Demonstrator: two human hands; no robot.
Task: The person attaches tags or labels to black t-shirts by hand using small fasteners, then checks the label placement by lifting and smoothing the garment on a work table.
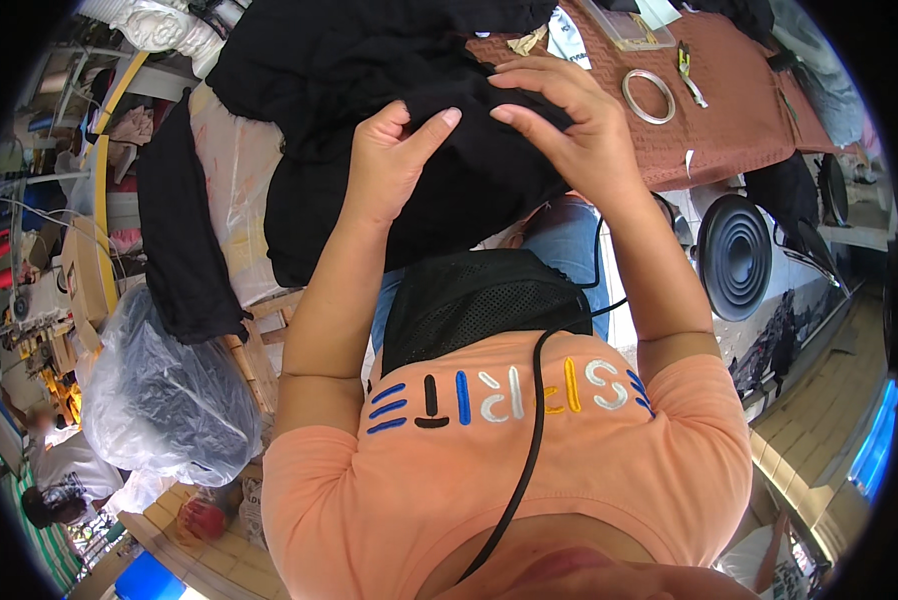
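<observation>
A large piece of black cloth (449, 200) lies bunched over the table in front of me and hangs off its near edge. My left hand (394, 160) grips it with the fingers curled under and the thumb stretched along the top. A short way to the right, my right hand (574, 125) holds the same cloth, its fingers bent over a fold and the thumb a little below them. Both thumbs point toward each other across the fabric. The fingertips of the left hand are partly hidden by the cloth.
On the brown table cover (719, 140) lie a clear ring (648, 97), yellow-handled thread snips (685, 65) and a clear plastic box (629, 30). Another black cloth piece (184, 220) hangs at left above a filled plastic bag (169, 390). A round black stool seat (734, 258) stands at right.
</observation>
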